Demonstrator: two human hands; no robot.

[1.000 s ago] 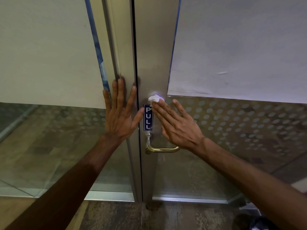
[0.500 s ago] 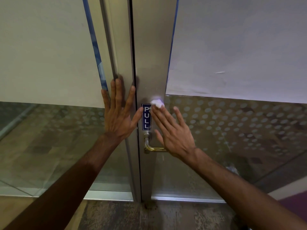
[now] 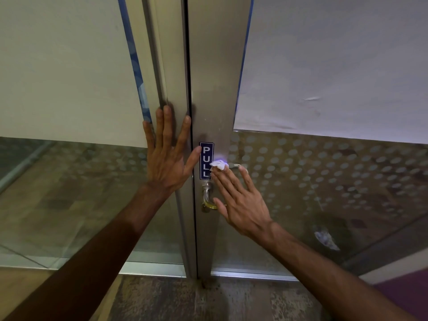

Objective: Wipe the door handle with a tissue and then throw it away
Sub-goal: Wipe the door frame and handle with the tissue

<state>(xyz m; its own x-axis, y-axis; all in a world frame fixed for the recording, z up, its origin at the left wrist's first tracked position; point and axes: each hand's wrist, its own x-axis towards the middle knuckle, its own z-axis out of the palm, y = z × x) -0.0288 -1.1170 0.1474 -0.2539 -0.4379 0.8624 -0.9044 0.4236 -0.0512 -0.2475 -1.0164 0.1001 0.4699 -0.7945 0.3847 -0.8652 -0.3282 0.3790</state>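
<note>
With straight fingers the right hand (image 3: 240, 200) pressed the tissue (image 3: 218, 164) to the door stile (image 3: 215, 100) right of the PULL sign (image 3: 206, 160) — just above the handle (image 3: 206, 193). The left hand (image 3: 166, 156) lay flat on the frame (image 3: 176, 77). Best move — slide lower and wrap the handle.

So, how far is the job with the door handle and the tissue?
Done: nothing that the picture proves. In hand: the right hand presses the small white tissue with straight fingers on the grey metal door, beside the blue PULL sign, above the curved brass door handle. Remaining: wiping the handle, discarding the tissue.
</note>
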